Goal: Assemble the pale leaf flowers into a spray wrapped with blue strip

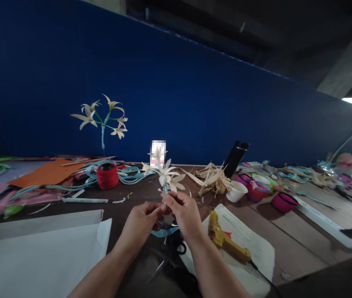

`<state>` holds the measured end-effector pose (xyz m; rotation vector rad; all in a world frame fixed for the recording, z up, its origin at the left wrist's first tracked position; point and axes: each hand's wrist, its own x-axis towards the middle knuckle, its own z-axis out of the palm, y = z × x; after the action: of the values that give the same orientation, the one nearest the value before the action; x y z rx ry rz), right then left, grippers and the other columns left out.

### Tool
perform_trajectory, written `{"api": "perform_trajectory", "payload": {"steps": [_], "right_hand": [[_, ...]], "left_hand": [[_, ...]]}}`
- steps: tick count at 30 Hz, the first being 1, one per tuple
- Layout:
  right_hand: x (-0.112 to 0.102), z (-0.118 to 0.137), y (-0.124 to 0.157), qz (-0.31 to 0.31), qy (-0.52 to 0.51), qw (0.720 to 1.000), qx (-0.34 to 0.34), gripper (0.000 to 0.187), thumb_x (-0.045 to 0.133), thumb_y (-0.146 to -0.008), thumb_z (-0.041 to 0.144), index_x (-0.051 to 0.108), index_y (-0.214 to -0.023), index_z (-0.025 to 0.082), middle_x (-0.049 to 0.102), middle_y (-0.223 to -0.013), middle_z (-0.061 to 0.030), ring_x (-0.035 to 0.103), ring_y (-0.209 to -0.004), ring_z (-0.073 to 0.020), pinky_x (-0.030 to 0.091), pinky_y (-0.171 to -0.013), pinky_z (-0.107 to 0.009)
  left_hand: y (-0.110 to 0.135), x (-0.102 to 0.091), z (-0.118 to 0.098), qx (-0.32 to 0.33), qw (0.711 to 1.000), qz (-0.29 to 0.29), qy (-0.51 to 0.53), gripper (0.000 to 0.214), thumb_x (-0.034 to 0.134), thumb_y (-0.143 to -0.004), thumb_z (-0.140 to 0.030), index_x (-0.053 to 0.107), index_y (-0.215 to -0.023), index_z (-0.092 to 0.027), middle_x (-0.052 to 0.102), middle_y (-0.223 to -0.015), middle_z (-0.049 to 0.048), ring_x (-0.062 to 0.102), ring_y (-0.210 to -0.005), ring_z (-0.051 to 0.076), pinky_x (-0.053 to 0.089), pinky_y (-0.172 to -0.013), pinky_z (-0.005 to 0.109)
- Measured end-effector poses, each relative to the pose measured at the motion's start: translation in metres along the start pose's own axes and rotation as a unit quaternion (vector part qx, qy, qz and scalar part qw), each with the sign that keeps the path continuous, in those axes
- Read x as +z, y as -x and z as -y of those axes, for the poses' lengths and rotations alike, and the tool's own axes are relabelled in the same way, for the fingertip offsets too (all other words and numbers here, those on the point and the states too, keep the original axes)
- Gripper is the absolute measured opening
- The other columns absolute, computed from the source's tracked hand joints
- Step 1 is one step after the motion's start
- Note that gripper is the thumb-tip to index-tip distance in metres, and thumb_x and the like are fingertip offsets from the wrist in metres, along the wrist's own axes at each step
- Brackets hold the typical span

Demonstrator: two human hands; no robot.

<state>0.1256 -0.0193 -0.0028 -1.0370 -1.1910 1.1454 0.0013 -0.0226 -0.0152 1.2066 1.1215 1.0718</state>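
Note:
Pale cream artificial flowers (167, 176) stand upright above my hands on a stem wrapped in light blue. My right hand (180, 207) pinches that stem just under the petals. Below and to the left, my left hand (146, 219) is closed with its fingertips at the stem's lower part. A light blue strip (164, 232) lies beneath the hands, beside black-handled scissors (177, 244) that are partly hidden by my fingers and wrist. At the back left, a finished-looking spray of similar flowers (103, 120) rises on a blue-wrapped stem.
A yellow glue gun (227, 240) rests on a paper sheet (261, 252) at right. Behind are dried husks (213, 180), a white cup (236, 191), a black bottle (235, 159) and a white power strip (324, 223). Left are a red spool (107, 176) and white sheets (39, 252).

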Motion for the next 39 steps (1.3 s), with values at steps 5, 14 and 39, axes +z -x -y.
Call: {"api": "perform_trajectory", "payload": {"steps": [5, 14, 39], "right_hand": [[-0.006, -0.003, -0.004, -0.057, 0.002, 0.998, 0.009, 0.028, 0.068, -0.067, 0.041, 0.068, -0.077, 0.015, 0.048, -0.05, 0.0056, 0.032, -0.043, -0.0055, 0.024, -0.04, -0.019], [-0.009, -0.01, -0.008, -0.065, -0.046, 0.996, 0.041, 0.032, 0.072, -0.061, 0.043, 0.064, -0.071, 0.014, 0.04, -0.045, 0.0076, 0.029, -0.04, -0.0046, 0.019, -0.04, -0.019], [-0.007, -0.01, -0.01, -0.065, -0.111, 0.991, 0.035, 0.03, 0.073, -0.061, 0.04, 0.064, -0.073, 0.014, 0.041, -0.045, 0.0076, 0.028, -0.04, -0.004, 0.018, -0.038, -0.018]], "left_hand": [[0.0, -0.006, -0.007, -0.057, 0.998, 0.011, -0.017, 0.046, 0.061, -0.065, -0.055, 0.07, -0.087, -0.015, 0.07, -0.083, 0.007, 0.061, -0.065, 0.019, 0.045, -0.046, 0.023], [-0.006, -0.012, -0.003, -0.012, 0.999, -0.039, 0.027, 0.04, 0.068, -0.062, -0.047, 0.069, -0.085, -0.015, 0.068, -0.075, 0.0044, 0.057, -0.063, 0.013, 0.043, -0.053, 0.02], [-0.002, -0.011, -0.003, -0.043, 0.994, 0.085, 0.057, 0.036, 0.068, -0.066, -0.041, 0.067, -0.089, -0.013, 0.065, -0.076, 0.0049, 0.055, -0.064, 0.012, 0.04, -0.056, 0.021]]}}
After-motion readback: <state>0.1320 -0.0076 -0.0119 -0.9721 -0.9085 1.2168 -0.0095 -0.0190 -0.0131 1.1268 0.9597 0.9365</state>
